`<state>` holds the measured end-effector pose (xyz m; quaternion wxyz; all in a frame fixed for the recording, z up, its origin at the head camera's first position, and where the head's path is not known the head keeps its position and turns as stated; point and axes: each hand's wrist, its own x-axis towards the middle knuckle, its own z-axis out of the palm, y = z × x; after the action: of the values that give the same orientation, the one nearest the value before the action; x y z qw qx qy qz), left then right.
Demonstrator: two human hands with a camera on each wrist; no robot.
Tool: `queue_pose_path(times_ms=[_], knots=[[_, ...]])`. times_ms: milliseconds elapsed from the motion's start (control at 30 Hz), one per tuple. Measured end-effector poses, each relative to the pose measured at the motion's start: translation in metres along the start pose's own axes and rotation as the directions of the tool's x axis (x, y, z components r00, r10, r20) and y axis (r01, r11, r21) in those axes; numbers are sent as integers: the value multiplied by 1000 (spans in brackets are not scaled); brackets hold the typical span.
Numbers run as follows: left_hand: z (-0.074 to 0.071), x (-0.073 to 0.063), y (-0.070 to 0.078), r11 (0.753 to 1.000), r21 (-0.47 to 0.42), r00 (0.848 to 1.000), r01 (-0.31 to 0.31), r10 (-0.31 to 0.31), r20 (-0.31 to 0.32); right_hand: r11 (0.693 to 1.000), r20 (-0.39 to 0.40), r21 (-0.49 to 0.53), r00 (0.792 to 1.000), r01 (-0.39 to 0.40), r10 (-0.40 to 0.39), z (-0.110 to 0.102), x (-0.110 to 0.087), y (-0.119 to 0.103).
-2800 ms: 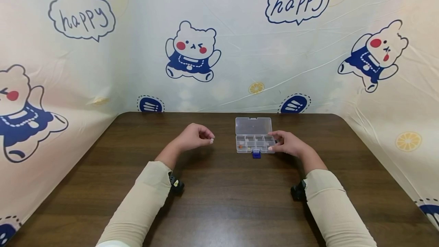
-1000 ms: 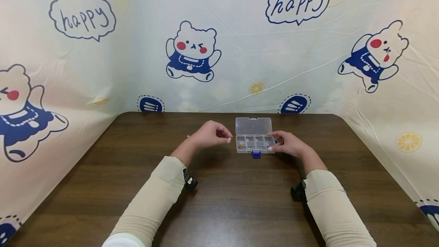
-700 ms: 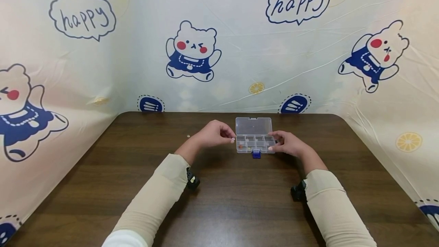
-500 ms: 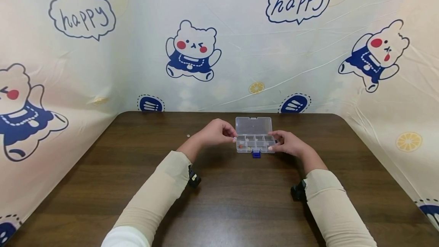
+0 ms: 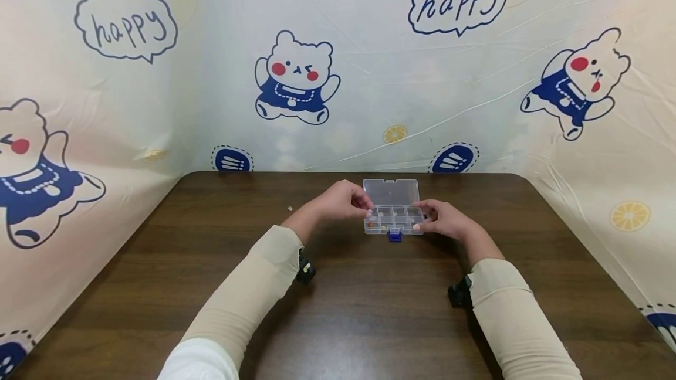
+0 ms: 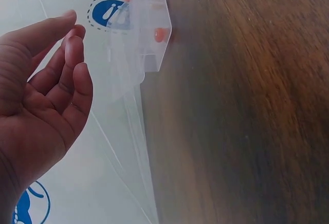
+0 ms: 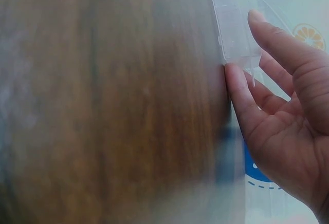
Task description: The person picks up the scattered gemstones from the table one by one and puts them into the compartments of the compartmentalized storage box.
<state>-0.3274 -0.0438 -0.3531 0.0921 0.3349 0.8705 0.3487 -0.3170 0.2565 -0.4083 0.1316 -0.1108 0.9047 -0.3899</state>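
A clear plastic compartment box [image 5: 388, 229] stands on the table with its lid [image 5: 391, 192] raised at the back and its blue latch [image 5: 395, 237] hanging in front. An orange piece [image 6: 160, 34] lies in its left end, and a few tiny pale bits sit in other compartments. My left hand [image 5: 340, 201] is over the box's left end, thumb and forefinger pinched around what looks like a small pale piece, mostly hidden by the fingertips. At the opposite end, my right hand [image 5: 443, 219] holds the box, thumb at the front and fingers at the back.
A tiny pale piece [image 5: 290, 208] lies on the brown wooden table [image 5: 348, 309], left of the left hand. Behind the table's far edge hangs a printed cloth [image 5: 364, 104]. Each wrist wears a small black camera.
My left hand has moved right, from beside the box to over its left compartments, uncovering the tiny piece on the table. My right hand and the box have stayed put.
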Motion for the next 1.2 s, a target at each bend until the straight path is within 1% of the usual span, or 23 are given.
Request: queue_pose_path(times_ms=[267, 567, 800, 1200], knots=[[1, 9, 4, 998, 44, 999, -34, 33, 30, 1000, 2, -4, 1000, -4, 4, -1, 0, 0], [7, 21, 5, 999, 40, 998, -25, 23, 55, 1000, 1, -1, 1000, -7, 7, 0, 0, 0], [10, 27, 7, 999, 37, 998, -36, 34, 61, 1000, 4, 13, 1000, -10, 10, -1, 0, -1], [24, 42, 7, 1000, 10, 998, 21, -22, 54, 1000, 9, 13, 1000, -4, 4, -1, -1, -1]])
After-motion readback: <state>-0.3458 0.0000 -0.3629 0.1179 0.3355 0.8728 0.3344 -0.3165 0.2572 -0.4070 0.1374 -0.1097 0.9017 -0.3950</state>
